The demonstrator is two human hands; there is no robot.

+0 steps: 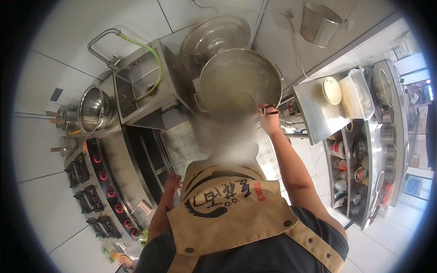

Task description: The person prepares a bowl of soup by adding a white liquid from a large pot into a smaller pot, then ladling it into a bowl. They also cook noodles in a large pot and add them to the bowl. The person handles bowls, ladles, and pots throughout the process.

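A large stainless steel stockpot (279, 82) of cloudy liquid stands before me, steam rising at its near side. My right hand (270, 122) is closed around a dark brown handle (272, 112) with metal wire at the pot's near right rim. A curved metal rim shows in the liquid by that hand; the tool's lower part is hidden by steam and liquid, so its kind is unclear. My left hand (173, 183) hangs low beside my tan apron (232, 218), near the left counter. Its fingers look curled, and whether it holds anything is not visible.
A big round lid (218, 37) leans on the wall behind the pot. To the left are a sink (136, 75) with a green hose (157, 59), metal bowls (92, 109) and gas burners (90, 198). On the right, a steel table (314, 105) holds a plastic container (356, 94).
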